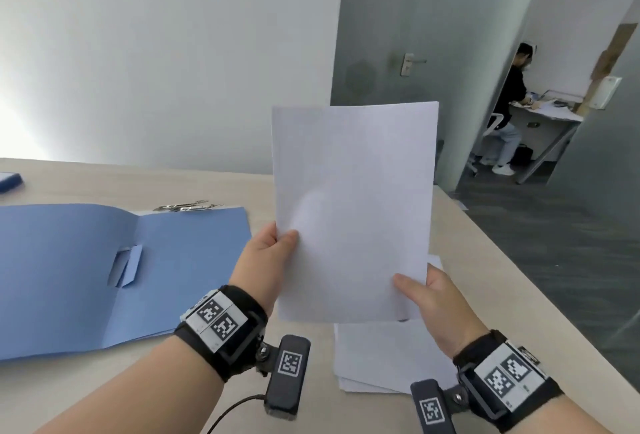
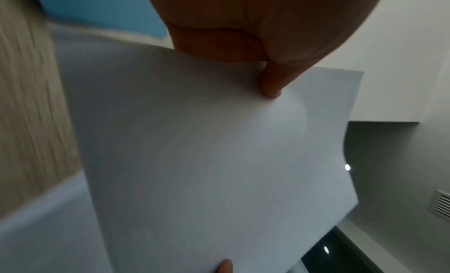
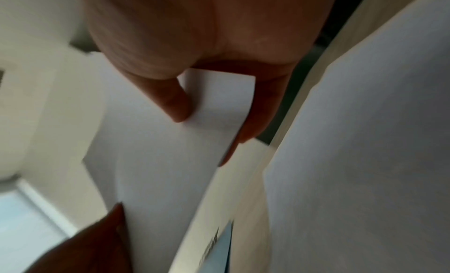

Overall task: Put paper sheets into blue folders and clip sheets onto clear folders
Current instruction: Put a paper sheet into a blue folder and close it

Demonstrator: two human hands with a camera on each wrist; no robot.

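Both hands hold a white paper sheet [image 1: 353, 205] upright above the table. My left hand [image 1: 268, 253] pinches its left edge, thumb on the near face. My right hand [image 1: 420, 290] pinches the lower right corner, thumb in front. The left wrist view shows the sheet [image 2: 219, 161] under my thumb [image 2: 272, 83]; the right wrist view shows the sheet [image 3: 170, 161] pinched between thumb [image 3: 175, 104] and fingers. An open blue folder [image 1: 104, 271] lies flat on the table to the left, a paper tab at its fold. A stack of white sheets [image 1: 384, 357] lies under the held sheet.
Metal clips [image 1: 188, 207] lie behind the folder's far edge. A small blue object [image 1: 10, 181] sits at the far left. The beige table [image 1: 485, 295] ends at the right, with grey floor beyond. A person [image 1: 512, 104] sits at a desk past the glass door.
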